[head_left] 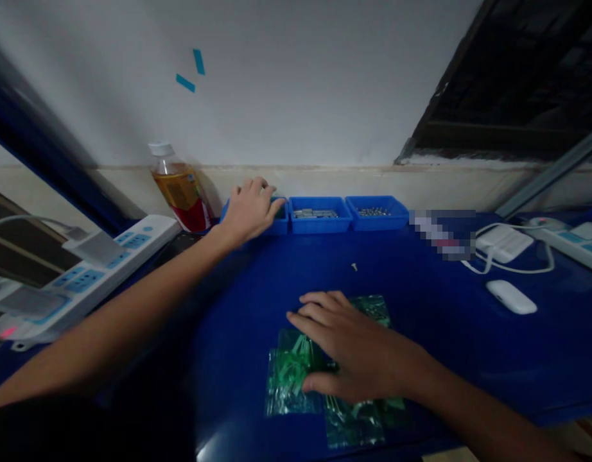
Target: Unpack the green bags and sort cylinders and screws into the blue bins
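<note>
My left hand (250,208) reaches far forward over the leftmost small blue tray (280,221), fingers curled down into it; what they hold, if anything, is hidden. My right hand (347,346) lies flat with fingers spread on clear plastic bags (296,378) that hold green parts, near the front of the blue table (421,289). Two more blue trays sit to the right: the middle tray (320,221) holds small grey metal pieces, the right tray (377,217) small shiny bits. A single tiny screw (354,266) lies loose on the table.
A drink bottle (180,189) with amber liquid stands by the wall, left of the trays. A white power strip (84,273) with plugs runs along the left. At the right lie a white charger with cable (503,242), a white mouse-like object (512,297) and another power strip (578,244).
</note>
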Action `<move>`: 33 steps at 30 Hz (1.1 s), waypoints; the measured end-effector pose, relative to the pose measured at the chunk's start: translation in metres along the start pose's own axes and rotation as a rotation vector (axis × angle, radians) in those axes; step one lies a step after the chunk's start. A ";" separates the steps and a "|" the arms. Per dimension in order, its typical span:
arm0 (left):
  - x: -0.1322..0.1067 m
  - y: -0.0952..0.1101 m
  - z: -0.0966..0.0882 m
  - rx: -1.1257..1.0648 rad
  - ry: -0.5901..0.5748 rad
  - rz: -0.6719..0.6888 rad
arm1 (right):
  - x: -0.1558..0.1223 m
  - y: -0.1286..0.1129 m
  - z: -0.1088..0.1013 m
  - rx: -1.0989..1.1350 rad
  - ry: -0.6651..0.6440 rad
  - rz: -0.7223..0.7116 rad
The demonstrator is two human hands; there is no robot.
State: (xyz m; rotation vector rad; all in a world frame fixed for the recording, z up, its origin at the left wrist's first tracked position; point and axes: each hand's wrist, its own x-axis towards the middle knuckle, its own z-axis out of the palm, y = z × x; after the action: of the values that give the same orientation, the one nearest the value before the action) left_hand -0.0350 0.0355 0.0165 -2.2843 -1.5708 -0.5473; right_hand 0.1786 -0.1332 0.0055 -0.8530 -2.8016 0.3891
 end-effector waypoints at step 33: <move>-0.141 0.071 -0.037 -1.027 0.064 0.243 | 0.012 0.006 0.002 0.471 0.655 0.450</move>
State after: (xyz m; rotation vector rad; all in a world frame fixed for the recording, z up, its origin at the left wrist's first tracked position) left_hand -0.0192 -0.1218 -0.0215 -3.0198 -1.0369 -1.6135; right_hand 0.1716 -0.1219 0.0025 -1.2094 -1.8144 0.6554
